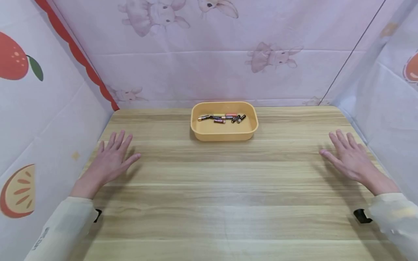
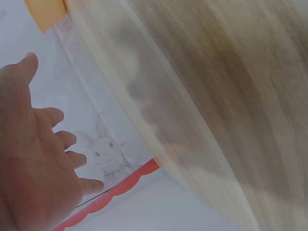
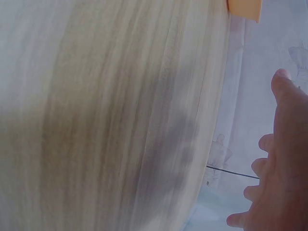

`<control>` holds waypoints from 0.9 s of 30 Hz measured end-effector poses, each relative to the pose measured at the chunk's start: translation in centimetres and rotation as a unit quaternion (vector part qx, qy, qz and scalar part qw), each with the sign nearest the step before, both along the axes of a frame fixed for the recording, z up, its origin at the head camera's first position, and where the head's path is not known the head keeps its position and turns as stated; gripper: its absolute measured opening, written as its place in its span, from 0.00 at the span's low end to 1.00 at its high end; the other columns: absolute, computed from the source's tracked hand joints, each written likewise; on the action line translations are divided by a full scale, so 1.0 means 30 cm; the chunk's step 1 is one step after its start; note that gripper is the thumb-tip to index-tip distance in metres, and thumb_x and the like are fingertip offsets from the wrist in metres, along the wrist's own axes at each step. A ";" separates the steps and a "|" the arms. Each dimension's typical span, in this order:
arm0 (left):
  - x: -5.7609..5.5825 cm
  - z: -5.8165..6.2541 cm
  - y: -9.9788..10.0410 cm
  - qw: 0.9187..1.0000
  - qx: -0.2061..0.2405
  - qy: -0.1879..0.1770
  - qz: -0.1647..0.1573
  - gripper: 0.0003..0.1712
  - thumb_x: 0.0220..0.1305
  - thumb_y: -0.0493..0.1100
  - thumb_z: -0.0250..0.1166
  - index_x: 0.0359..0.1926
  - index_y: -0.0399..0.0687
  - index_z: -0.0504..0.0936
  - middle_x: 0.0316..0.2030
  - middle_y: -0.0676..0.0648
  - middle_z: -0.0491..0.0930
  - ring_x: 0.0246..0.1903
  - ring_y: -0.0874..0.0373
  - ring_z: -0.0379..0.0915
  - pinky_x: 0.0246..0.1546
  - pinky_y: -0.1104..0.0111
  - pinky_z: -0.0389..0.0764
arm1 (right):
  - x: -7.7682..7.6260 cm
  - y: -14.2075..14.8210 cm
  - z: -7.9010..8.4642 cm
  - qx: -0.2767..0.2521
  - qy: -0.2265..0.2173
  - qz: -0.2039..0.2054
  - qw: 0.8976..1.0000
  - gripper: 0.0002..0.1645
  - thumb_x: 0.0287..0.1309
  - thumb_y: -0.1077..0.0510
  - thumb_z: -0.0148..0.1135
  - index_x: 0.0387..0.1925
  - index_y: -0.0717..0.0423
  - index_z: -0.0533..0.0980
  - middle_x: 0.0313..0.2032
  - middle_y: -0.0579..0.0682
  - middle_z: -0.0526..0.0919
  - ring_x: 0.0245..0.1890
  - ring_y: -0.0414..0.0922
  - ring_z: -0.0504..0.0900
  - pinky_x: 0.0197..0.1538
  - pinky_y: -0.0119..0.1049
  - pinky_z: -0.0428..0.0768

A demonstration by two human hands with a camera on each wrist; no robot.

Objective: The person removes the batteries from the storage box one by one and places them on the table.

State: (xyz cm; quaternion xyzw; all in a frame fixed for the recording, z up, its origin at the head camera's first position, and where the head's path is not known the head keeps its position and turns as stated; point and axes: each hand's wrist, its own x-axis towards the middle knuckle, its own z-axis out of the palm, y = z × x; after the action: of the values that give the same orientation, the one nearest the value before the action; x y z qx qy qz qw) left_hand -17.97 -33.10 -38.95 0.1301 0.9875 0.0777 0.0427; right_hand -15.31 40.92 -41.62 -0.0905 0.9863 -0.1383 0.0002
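My left hand (image 1: 110, 161) hovers over the left side of the table with its fingers spread and nothing in its grasp. On the opposite side, my right hand (image 1: 351, 161) is held above the wood, fingers spread and also holding nothing. Between and beyond them, at the table's back edge, stands a yellow plastic basin (image 1: 224, 137). Several small batteries (image 1: 219, 121) lie loosely inside it, some dark, one red and one yellowish. Both wrist views show the palm and spread fingers, with a corner of the basin at the top edge.
The light wooden table (image 1: 222, 188) carries the basin at its back. A pale curtain with rabbit prints (image 1: 209, 72) rises behind it. White fabric walls with fruit prints close in the left (image 1: 58, 119) and right (image 1: 392, 119) sides.
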 end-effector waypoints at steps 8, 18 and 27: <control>-0.026 0.015 0.017 1.000 0.014 0.011 -0.009 0.51 0.78 0.68 0.49 0.83 0.41 0.42 0.81 0.35 0.31 0.78 0.35 0.19 0.70 0.29 0.30 | 0.003 -0.015 0.025 -0.008 0.013 -0.004 1.000 0.48 0.80 0.40 0.44 0.81 0.67 0.40 0.78 0.72 0.35 0.76 0.72 0.28 0.69 0.79 0.36; -0.057 0.022 0.078 0.997 0.066 0.025 -0.016 0.51 0.78 0.68 0.47 0.82 0.39 0.42 0.81 0.36 0.31 0.78 0.37 0.20 0.73 0.34 0.29 | -0.010 -0.097 0.063 -0.049 0.032 0.017 0.998 0.49 0.80 0.42 0.49 0.80 0.70 0.41 0.78 0.73 0.39 0.78 0.68 0.30 0.76 0.65 0.34; -0.107 0.044 0.183 0.990 0.131 0.037 -0.032 0.50 0.80 0.66 0.46 0.83 0.41 0.38 0.82 0.39 0.32 0.80 0.43 0.23 0.76 0.41 0.33 | -0.065 -0.189 0.087 -0.111 0.038 0.045 0.992 0.48 0.80 0.45 0.50 0.81 0.68 0.39 0.79 0.71 0.40 0.79 0.66 0.36 0.78 0.61 0.36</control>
State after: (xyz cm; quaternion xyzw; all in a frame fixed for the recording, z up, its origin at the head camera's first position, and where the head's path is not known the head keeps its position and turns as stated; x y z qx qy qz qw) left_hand -21.19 -27.62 -37.62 0.1694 0.9650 0.2001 -0.0088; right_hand -17.28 35.26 -39.00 -0.1394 0.9591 -0.2430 -0.0408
